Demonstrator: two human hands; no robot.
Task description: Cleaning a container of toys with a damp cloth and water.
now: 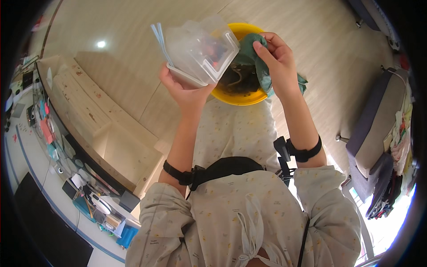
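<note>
My left hand point(186, 93) grips a translucent plastic container point(196, 50) with white edging, tilted in the air. Two thin pale-blue sticks point(161, 43) poke up at its left side, and small red shapes show through its clear wall. A damp-looking green cloth point(263, 71) is pinched between the thumb and fingers of my right hand point(277, 61), close to the container's right edge. Below both hands stands a round yellow basin point(242, 100) on the floor, with dark liquid or contents inside. The container and the cloth hide part of the basin.
On the left, a long cabinet point(126, 133) with worn, peeling patches carries many small items and a dark flat screen point(50, 227). A grey-purple sofa point(377, 123) with clothes point(402, 137) piled on it stands at the right. Pale tiles point(133, 36) cover the floor.
</note>
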